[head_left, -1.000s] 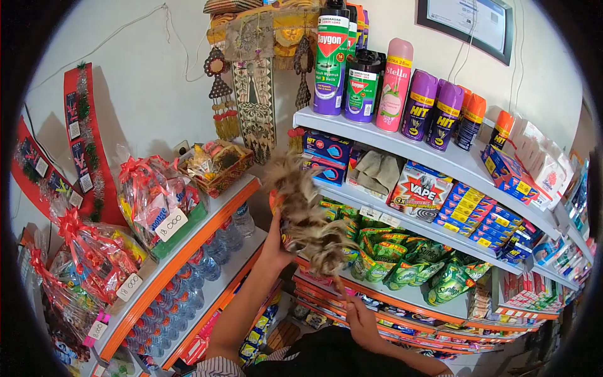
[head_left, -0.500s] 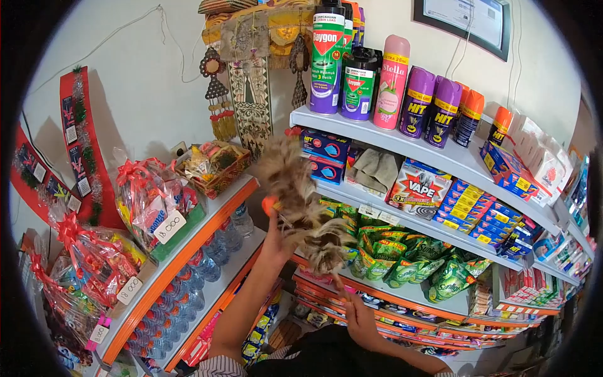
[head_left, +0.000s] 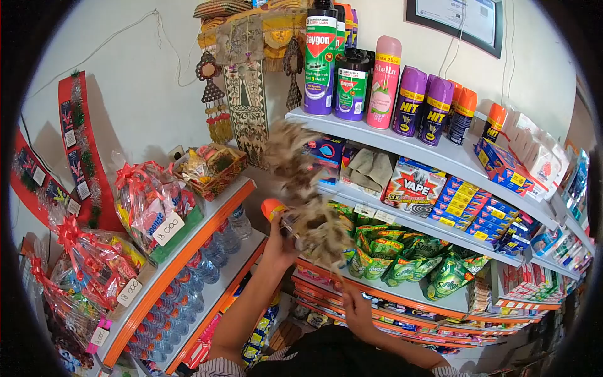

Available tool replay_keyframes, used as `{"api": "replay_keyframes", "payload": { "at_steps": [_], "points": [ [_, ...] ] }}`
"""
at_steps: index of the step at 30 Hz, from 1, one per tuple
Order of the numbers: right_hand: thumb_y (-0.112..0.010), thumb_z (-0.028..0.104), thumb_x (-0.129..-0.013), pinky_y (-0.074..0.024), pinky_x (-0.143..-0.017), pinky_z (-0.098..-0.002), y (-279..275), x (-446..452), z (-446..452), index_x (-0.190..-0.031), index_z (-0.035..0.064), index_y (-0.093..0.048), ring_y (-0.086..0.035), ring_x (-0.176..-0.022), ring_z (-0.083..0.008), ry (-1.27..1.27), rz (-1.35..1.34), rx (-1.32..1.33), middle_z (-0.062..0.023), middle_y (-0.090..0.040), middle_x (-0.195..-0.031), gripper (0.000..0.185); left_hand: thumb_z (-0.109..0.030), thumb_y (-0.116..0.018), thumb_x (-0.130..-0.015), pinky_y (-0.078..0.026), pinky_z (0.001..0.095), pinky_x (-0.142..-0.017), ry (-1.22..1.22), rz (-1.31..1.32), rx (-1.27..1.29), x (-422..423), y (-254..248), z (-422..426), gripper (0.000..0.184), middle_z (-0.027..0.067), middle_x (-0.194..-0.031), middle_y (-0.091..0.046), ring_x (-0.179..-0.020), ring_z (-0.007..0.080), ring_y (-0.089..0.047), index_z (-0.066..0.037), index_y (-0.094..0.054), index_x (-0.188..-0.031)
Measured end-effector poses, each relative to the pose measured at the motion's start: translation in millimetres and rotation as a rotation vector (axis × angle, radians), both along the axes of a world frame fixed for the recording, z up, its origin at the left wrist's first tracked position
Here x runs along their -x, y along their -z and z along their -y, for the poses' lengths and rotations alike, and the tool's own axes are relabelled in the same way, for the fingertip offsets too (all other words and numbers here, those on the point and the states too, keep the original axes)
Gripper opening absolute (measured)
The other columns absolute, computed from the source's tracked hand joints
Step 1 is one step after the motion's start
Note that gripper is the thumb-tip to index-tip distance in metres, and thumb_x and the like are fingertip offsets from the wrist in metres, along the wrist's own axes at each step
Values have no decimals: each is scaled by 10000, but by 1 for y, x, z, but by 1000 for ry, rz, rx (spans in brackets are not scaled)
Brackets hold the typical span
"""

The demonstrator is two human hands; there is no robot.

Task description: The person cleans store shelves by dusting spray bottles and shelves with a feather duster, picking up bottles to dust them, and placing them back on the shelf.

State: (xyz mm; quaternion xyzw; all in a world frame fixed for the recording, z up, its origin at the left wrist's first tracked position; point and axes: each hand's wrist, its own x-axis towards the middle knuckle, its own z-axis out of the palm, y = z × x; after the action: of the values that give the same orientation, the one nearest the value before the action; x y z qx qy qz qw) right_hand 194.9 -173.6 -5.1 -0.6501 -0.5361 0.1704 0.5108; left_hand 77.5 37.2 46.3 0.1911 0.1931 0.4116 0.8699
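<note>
My left hand (head_left: 278,250) is closed around an orange-capped can (head_left: 273,208), held tilted in front of the corner between the shelves. Most of the can's body is hidden by my fingers and the feathers. In my right hand (head_left: 358,312), lower and to the right, is the thin handle of a feather duster (head_left: 301,182). The duster's brown and cream feathers point up and left, lying against or just beside the can; whether they touch cannot be told. Behind the feathers are blue HIT boxes (head_left: 326,154) and green Sunlight pouches (head_left: 383,248).
Tall spray cans (head_left: 320,63) line the top shelf (head_left: 377,131). A grey cloth (head_left: 369,168) lies beside a VAPE box (head_left: 414,185). On the left are wrapped gift parcels (head_left: 157,204), a small basket (head_left: 210,169) and water bottles (head_left: 169,301). Woven hangings (head_left: 245,94) hang at the back.
The can in my left hand has turned and moved slightly up, showing more of its orange cap. The duster's feathers have shifted a little to the right. The view has turned slightly.
</note>
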Motion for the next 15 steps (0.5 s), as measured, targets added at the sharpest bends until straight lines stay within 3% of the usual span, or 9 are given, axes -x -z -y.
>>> {"api": "replay_keyframes", "payload": {
  "at_steps": [1, 3, 4, 8, 11, 15],
  "points": [
    [-430, 175, -914, -344, -435, -271, -7, -6, 3, -1044, 20, -507, -432, -467, -121, -3, 4, -4, -48, -453, -537, 216, -544, -501, -807, -403, 448, -915, -3, 4, -4, 3, -8, 5, 643, 122, -1208, -466, -1084, 278, -473, -78, -396, -1237],
    [-420, 234, -919, -370, -454, -291, -24, -15, 12, -1115, 38, -501, -489, -472, -174, -41, -122, 103, -101, -515, -595, 288, -524, -525, -801, -432, 439, -879, -20, -267, -162, 7, -19, 14, 632, 111, -1183, -484, -1042, 257, -504, -98, -392, -1248],
    [-413, 235, -924, -352, -448, -269, -22, -13, 13, -1108, 33, -508, -460, -474, -125, -58, -92, 66, -80, -501, -585, 289, -533, -509, -808, -446, 446, -862, 44, -191, -191, 8, -15, 12, 629, 103, -1154, -501, -1024, 249, -517, -99, -389, -1247],
    [-413, 248, -926, -346, -442, -276, -23, -12, 16, -1113, 32, -497, -445, -460, -125, -117, -102, 135, -74, -483, -566, 298, -529, -453, -841, -482, 395, -813, 127, -118, -173, 4, -7, 18, 588, 99, -1086, -529, -995, 226, -544, -67, -408, -1203],
    [-383, 235, -942, -304, -458, -232, -27, -12, 15, -1079, 14, -486, -351, -487, -68, -134, -394, 96, 20, -365, -546, 280, -546, -443, -836, -491, 387, -791, 171, -102, -219, 3, -5, 17, 606, 105, -1082, -538, -969, 227, -558, -54, -418, -1189],
    [-349, 237, -952, -297, -456, -221, -21, -9, 20, -1082, 27, -470, -332, -484, -63, -289, -230, 223, 31, -338, -551, 275, -496, -506, -826, -498, 371, -766, 107, -30, -120, 4, -6, 21, 565, 93, -1039, -563, -915, 221, -578, -54, -435, -1171]
  ]
}}
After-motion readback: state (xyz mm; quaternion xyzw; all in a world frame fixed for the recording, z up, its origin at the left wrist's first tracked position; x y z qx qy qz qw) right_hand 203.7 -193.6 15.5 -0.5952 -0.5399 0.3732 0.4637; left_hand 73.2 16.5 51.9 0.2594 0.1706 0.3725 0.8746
